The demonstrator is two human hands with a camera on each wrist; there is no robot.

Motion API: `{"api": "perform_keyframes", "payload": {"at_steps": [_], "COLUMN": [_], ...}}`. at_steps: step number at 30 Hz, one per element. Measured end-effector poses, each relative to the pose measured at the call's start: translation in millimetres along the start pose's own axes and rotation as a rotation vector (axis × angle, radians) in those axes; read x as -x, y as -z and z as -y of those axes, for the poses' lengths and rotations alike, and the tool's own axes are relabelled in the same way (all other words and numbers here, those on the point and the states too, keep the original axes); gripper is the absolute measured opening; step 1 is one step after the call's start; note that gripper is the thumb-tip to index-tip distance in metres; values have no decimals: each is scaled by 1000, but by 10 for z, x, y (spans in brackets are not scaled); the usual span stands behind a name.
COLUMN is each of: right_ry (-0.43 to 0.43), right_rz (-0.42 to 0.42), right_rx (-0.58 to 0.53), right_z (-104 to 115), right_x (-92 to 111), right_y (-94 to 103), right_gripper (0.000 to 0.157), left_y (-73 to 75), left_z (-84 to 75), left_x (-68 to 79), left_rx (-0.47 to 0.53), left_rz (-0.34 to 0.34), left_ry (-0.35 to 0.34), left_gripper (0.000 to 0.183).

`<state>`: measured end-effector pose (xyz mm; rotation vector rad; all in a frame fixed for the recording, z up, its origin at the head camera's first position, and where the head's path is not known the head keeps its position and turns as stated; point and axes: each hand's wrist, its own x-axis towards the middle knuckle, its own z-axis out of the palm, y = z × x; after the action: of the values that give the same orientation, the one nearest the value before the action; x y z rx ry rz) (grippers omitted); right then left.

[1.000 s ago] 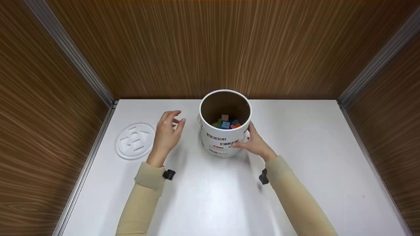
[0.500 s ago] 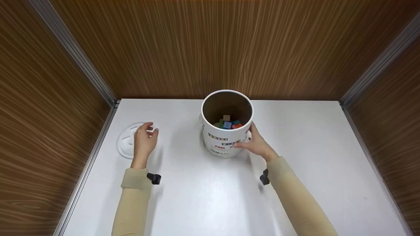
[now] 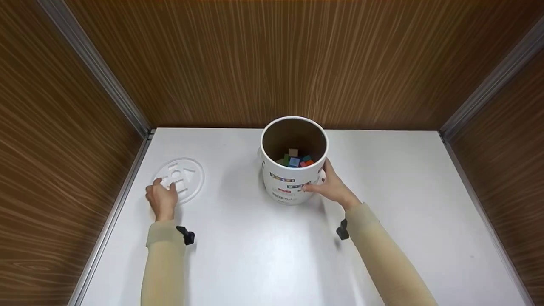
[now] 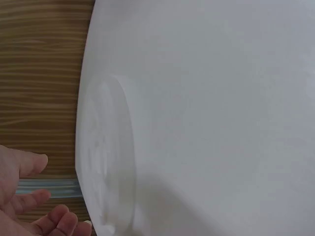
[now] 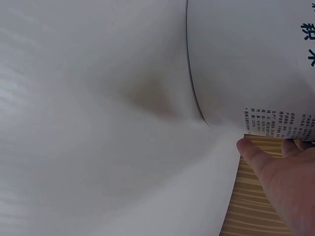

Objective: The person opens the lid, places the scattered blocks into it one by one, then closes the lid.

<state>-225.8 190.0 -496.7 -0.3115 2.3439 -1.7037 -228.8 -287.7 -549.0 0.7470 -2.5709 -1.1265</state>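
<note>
A white round lid (image 3: 194,180) with raised shapes lies flat on the left of the table. Over its near left part hovers my left hand (image 3: 162,202), fingers bent and thumb apart. In the left wrist view that hand (image 4: 24,196) holds nothing, and the lid (image 4: 125,147) appears beside it. A white printed bucket (image 3: 276,187) stands upright at the middle, its top uncovered. Several coloured blocks (image 3: 294,161) lie inside at the bottom. My right hand (image 3: 333,189) grips the bucket's right side, thumb in front; the fingertips behind are hidden. The bucket (image 5: 246,59) also shows in the right wrist view.
The white table (image 3: 263,255) is bordered by wood-grain panels at the back (image 3: 289,63), left and right. Metal strips run along the side edges. A small black wrist camera (image 3: 187,235) sits at the left cuff, another at the right.
My left hand has moved left and toward the near side, from beside the bucket across to the lid's near left edge. The right hand and bucket stay put.
</note>
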Motion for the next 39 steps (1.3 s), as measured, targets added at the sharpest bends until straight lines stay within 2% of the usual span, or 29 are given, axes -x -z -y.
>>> {"api": "perform_keyframes", "payload": {"at_steps": [3,6,12,19,25,31,35,39], "right_ry": [4,-5,-27,-31,-6,4,4,-12], "right_rz": [-12,-32,-57,-55,-26,-7,-11,-5], "right_rx": [2,16,39,42,15,7,11,19], "right_z": [-134,-267,-316,-310,-219,17,44,62], "right_x": [-53,-98,-103,-104,-79,15,27,31], "right_y": [5,11,11,12,6,-22,-31,-34], "right_gripper": [119,121,122,123,121,119,118,117], "left_y": [0,-11,-22,62,139,178,188,207], "left_z": [97,155,225,267,257,266,273,269], "left_x": [2,11,39,53,50,64,71,61], "left_rx": [-7,-8,-2,-8,3,-20,-29,20], "left_rz": [-27,-29,47,155,212,229,221,223], "left_ry": [92,154,247,291,352,376,366,386], "left_gripper": [51,49,48,56,58,41,24,28]}}
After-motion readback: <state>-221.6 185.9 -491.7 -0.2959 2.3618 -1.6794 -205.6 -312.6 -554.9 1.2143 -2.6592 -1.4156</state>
